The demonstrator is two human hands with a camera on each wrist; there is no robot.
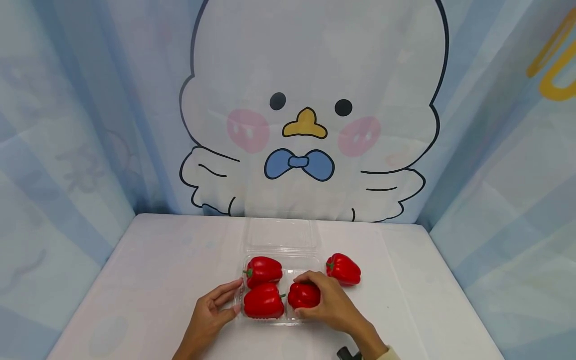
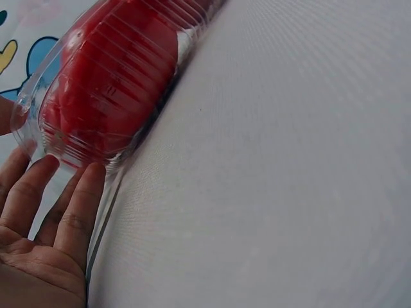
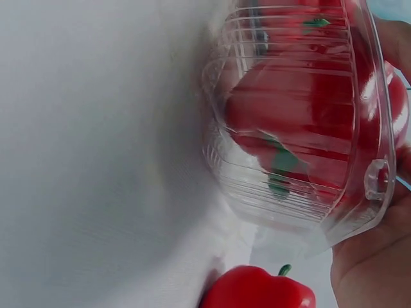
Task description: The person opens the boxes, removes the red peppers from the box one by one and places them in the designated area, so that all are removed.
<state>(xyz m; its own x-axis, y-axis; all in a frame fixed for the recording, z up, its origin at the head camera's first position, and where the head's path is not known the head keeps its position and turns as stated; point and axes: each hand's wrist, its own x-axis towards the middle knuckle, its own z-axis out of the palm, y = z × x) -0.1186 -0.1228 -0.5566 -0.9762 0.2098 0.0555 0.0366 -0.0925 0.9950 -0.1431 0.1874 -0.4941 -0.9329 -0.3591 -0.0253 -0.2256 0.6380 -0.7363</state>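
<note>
A clear plastic clamshell box (image 1: 270, 322) rests on the table with its lid (image 1: 281, 235) folded back. On its left side lie two red bell peppers, the rear pepper (image 1: 264, 271) and the front pepper (image 1: 264, 301). My right hand (image 1: 330, 302) grips a third red bell pepper (image 1: 304, 295) in the box's right half, thumb in front and fingers behind. Through the clear wall in the right wrist view, this pepper (image 3: 289, 109) shows its green stem. My left hand (image 1: 211, 310) touches the box's left end with fairly straight fingers (image 2: 80, 212).
Another red bell pepper (image 1: 343, 269) lies on the white table (image 1: 180, 260), just right of the box. A small black object (image 1: 345, 353) shows by the right forearm. Printed curtains (image 1: 306, 60) enclose the table at the back and both sides.
</note>
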